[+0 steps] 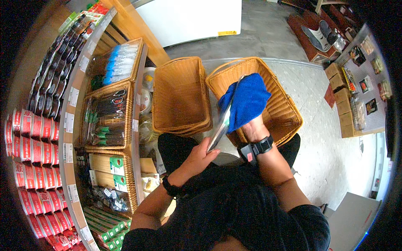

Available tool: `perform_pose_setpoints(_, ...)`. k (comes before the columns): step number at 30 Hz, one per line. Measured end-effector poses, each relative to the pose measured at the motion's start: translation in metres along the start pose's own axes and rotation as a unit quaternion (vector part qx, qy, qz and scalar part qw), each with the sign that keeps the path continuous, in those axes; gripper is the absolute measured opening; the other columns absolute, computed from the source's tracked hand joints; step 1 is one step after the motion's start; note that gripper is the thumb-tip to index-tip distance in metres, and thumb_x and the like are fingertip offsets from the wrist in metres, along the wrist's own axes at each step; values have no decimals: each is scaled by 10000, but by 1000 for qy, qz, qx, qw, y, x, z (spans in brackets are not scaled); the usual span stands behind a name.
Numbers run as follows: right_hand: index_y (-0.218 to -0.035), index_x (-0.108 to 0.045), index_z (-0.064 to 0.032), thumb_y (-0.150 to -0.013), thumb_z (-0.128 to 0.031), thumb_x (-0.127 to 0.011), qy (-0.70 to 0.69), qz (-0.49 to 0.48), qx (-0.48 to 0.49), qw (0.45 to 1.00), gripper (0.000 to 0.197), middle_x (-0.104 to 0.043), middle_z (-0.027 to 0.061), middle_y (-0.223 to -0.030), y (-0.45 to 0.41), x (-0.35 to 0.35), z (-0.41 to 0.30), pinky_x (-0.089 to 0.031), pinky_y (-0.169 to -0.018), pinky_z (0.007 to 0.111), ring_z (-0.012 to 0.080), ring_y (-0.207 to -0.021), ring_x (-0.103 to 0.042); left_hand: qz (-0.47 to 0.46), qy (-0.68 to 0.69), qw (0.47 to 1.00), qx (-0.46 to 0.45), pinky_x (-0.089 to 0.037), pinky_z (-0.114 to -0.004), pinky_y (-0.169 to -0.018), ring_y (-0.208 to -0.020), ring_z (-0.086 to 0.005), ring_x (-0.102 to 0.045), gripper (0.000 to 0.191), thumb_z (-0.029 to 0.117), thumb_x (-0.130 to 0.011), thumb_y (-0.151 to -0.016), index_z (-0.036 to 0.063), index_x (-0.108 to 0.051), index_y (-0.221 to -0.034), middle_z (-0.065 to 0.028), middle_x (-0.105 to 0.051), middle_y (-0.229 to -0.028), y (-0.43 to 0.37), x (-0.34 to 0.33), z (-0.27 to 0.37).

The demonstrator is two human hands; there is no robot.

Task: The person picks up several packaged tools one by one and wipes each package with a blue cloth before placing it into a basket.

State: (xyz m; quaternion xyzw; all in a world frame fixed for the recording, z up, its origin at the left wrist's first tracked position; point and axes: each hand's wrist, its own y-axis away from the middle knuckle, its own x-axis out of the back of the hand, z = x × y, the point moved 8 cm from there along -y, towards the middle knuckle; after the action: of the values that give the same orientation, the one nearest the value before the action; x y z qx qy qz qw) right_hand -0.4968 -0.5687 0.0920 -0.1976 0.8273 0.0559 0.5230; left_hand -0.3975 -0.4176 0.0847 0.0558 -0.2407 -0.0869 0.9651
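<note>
Between thumb and fingers, my left hand (200,157) grips the near end of a long, narrow, shiny packet (222,125), seemingly clear plastic. The packet slants up and away, above the gap between two wicker baskets. A blue cloth (249,98) lies over my right hand (254,128) and presses along the packet's far part. My right fingers are hidden beneath the cloth. Below the cloth stands the right wicker basket (284,117), tilted in view. To its left is a stack of wicker baskets (179,94), the top one with a bare inside.
On my left, a shelf (135,125) holds wicker trays of packaged utensils (106,116) and skewers (108,169). Red tubs (37,150) are stacked beyond. A white cabinet (191,18) stands ahead. To the right are a pegboard display (366,81) and a grey panel (351,219).
</note>
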Motion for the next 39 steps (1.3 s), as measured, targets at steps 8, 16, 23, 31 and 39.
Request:
perform_pose_setpoints(8,-905,-491,-85,-877,-329,-388,-5,113,-37,993,266,-556,107,-806,6,-4,-16,-464,-618,336,230,-686,-542,-62,42,996,42,-390,-273,-607,-669,-126,-447,340,250,-560,-797,15,-448,-1016,-39,-469,-722,5,4,4)
perform_pose_setpoints(16,-844,-518,-56,-823,-521,-337,-76,52,-36,995,499,-569,114,-764,10,-34,-22,-465,-557,335,245,-614,-542,-187,341,913,127,-309,-211,-404,-443,-61,-359,258,183,-506,-827,67,-411,-1037,24,-384,-587,9,-17,-3)
perform_pose_setpoints(23,-954,-505,-57,-860,-268,-385,130,25,-18,991,261,-555,47,-783,32,-14,13,-465,-619,271,158,-689,-542,-179,355,914,82,-321,-210,-410,-453,-56,-373,167,150,-442,-870,59,-417,-1007,15,-406,-609,-17,-19,20)
perform_pose_setpoints(31,-874,-466,-92,-872,-97,-415,-633,-119,-279,712,51,-430,-15,-719,60,-69,48,-427,-659,227,92,-689,-478,-18,151,986,-64,-419,-313,-697,-748,-196,-522,326,166,-551,-792,-18,-437,-1036,-94,-550,-795,-31,10,24)
perform_pose_setpoints(39,-799,-485,-124,-826,-177,-516,-341,-95,-338,872,66,-445,-50,-639,60,-72,56,-394,-502,179,63,-547,-446,119,135,982,-56,-440,-260,-715,-802,-123,-539,357,247,-595,-794,6,-498,-1038,-58,-566,-829,-42,91,40)
